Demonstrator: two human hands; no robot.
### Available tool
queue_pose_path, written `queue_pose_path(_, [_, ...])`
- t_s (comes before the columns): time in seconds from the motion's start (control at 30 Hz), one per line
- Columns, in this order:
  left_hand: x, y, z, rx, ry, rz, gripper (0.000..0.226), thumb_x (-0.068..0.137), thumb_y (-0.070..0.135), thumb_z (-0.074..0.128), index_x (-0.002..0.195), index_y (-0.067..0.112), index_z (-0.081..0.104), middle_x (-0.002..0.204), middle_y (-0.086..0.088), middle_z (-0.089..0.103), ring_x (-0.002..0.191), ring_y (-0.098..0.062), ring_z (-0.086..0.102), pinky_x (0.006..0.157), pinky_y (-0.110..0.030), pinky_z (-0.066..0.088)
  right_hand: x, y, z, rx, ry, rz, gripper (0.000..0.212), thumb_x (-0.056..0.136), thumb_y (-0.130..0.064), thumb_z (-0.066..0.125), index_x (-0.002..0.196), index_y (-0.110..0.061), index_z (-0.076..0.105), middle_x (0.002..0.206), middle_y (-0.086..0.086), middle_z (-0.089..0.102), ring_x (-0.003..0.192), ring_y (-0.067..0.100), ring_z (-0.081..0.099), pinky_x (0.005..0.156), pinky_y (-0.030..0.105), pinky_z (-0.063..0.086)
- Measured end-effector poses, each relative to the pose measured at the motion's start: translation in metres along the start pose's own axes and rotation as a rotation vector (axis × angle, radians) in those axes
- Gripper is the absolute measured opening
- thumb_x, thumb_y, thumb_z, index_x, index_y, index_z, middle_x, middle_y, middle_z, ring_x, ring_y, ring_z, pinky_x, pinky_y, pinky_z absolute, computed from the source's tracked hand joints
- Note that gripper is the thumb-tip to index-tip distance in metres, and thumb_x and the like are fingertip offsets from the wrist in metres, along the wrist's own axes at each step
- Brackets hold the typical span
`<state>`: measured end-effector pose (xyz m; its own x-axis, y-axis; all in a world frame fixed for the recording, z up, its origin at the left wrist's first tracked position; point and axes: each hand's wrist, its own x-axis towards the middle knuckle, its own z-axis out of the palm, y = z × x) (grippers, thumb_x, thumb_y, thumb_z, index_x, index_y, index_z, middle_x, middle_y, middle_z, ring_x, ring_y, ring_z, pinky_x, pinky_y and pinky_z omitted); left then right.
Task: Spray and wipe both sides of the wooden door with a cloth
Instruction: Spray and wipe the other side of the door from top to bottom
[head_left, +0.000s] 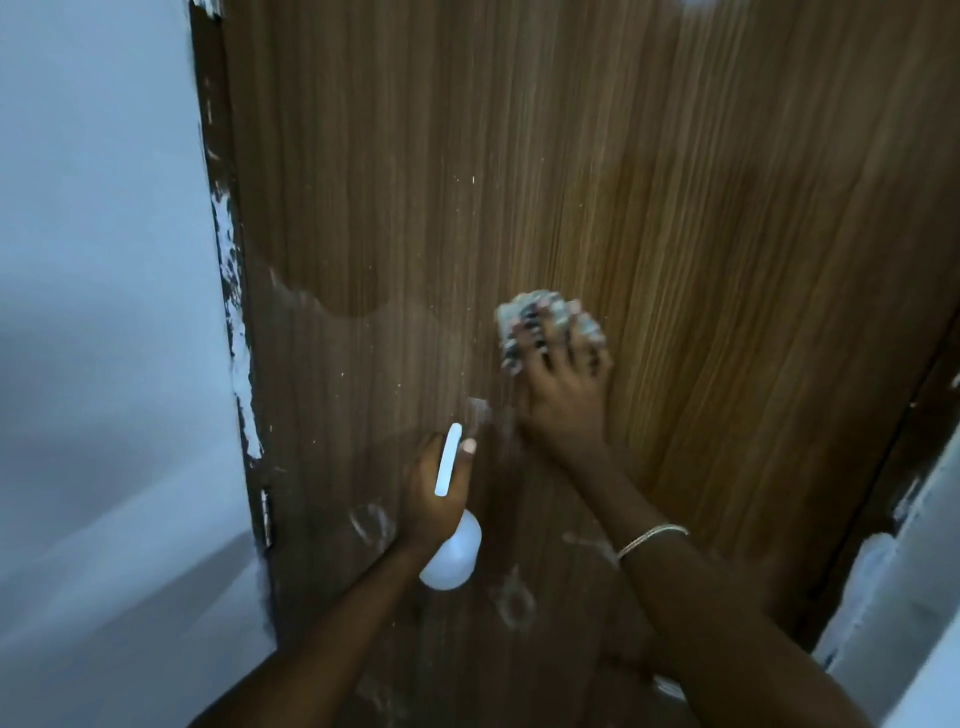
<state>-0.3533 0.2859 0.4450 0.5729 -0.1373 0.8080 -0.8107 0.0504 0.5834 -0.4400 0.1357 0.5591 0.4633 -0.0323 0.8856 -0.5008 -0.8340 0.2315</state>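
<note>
The wooden door (519, 171) fills most of the view, brown with vertical grain and pale smears and specks low down. My right hand (563, 387) presses a crumpled patterned cloth (540, 317) flat against the door near its middle. A thin bracelet sits on that wrist. My left hand (434, 491) holds a white spray bottle (451, 551) below and to the left of the cloth. The bottle's white trigger (448, 460) points up toward the door. Its nozzle is blurred.
A white wall (104, 312) runs along the left. The dark door frame (228, 291) beside it carries white paint splashes and a metal hinge (266, 517). Another dark frame edge (904, 467) and white wall (914, 597) stand at the right.
</note>
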Motion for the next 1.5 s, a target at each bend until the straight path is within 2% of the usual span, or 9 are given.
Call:
queue_pose_path(0.13, [0.008,-0.017,-0.015,0.054,0.059,0.086,0.040,0.102,0.038,0.066,0.105,0.000,0.079,0.097,-0.010,0.080,0.092,-0.020,0.076,0.097,-0.011,0.049,-0.083,-0.008,0.026,-0.057,-0.104,-0.338,0.073,0.091,-0.034,0.066,0.157,-0.026,0.035,0.167,0.007,0.025,0.155,0.036,0.016,0.118,0.057,0.024])
queue_pose_path(0.27, [0.008,-0.043,-0.029,0.197,0.084,0.191,0.042,0.099,0.038,0.071,0.090,-0.002,0.082,0.080,-0.011,0.080,0.070,-0.024,0.078,0.085,-0.017,0.050,-0.073,0.008,-0.003,-0.016,-0.005,0.084,0.069,0.089,-0.028,0.060,0.155,-0.026,0.041,0.166,0.007,0.026,0.155,0.036,0.014,0.113,0.056,0.025])
queue_pose_path(0.4, [0.010,-0.065,-0.043,0.191,0.038,0.174,0.038,0.094,0.036,0.079,0.092,-0.003,0.081,0.080,-0.012,0.079,0.075,-0.023,0.076,0.077,-0.024,0.061,0.016,-0.038,0.000,0.032,0.060,0.240,0.067,0.094,-0.033,0.049,0.159,-0.023,0.032,0.169,0.009,0.013,0.156,0.035,0.004,0.117,0.057,0.015])
queue_pose_path(0.63, [0.029,-0.086,-0.081,0.218,0.024,0.212,0.031,0.088,0.028,0.086,0.098,-0.001,0.080,0.086,-0.009,0.080,0.078,-0.019,0.077,0.078,-0.022,0.059,-0.039,-0.074,0.056,-0.047,-0.167,-0.451,0.071,0.091,-0.027,0.068,0.156,-0.024,0.038,0.167,0.007,0.025,0.155,0.034,0.015,0.116,0.056,0.022])
queue_pose_path(0.77, [0.045,-0.128,-0.098,0.304,0.059,0.136,0.038,0.090,0.037,0.083,0.105,0.002,0.082,0.094,-0.009,0.081,0.083,-0.024,0.079,0.077,-0.031,0.064,-0.001,-0.055,0.024,-0.007,-0.030,-0.104,0.066,0.087,-0.026,0.063,0.151,-0.022,0.047,0.164,0.007,0.032,0.153,0.035,0.021,0.105,0.055,0.031])
queue_pose_path(0.87, [0.064,-0.127,-0.114,0.252,-0.001,0.011,0.056,0.101,0.062,0.055,0.131,0.016,0.068,0.127,-0.005,0.072,0.120,-0.028,0.068,0.104,-0.042,0.055,0.081,-0.091,0.021,0.036,0.067,0.072,0.065,0.092,-0.030,0.054,0.155,-0.022,0.040,0.166,0.006,0.025,0.154,0.034,0.016,0.108,0.055,0.026])
queue_pose_path(1.1, [0.085,-0.139,-0.124,0.162,0.101,0.139,0.038,0.098,0.037,0.074,0.115,0.003,0.078,0.107,-0.007,0.080,0.100,-0.016,0.075,0.095,-0.018,0.056,0.016,-0.153,0.087,-0.030,-0.175,-0.591,0.056,0.096,-0.025,0.063,0.150,-0.021,0.046,0.163,0.008,0.034,0.153,0.035,0.022,0.116,0.057,0.024])
queue_pose_path(1.33, [0.093,-0.163,-0.129,0.188,0.218,0.296,0.040,0.097,0.035,0.073,0.104,-0.004,0.078,0.093,-0.006,0.079,0.094,-0.009,0.073,0.091,-0.007,0.050,0.082,-0.139,0.046,0.039,-0.016,0.012,0.066,0.095,-0.040,0.046,0.157,-0.020,0.033,0.168,0.006,0.018,0.156,0.032,0.009,0.114,0.059,0.023])
queue_pose_path(1.5, [0.105,-0.165,-0.151,0.098,0.143,0.217,0.038,0.104,0.036,0.067,0.120,0.002,0.074,0.112,-0.002,0.077,0.107,-0.014,0.074,0.093,-0.029,0.061,0.117,-0.227,0.094,0.041,-0.128,-0.373,0.059,0.093,-0.029,0.062,0.148,-0.017,0.048,0.161,0.011,0.037,0.149,0.034,0.030,0.116,0.058,0.025])
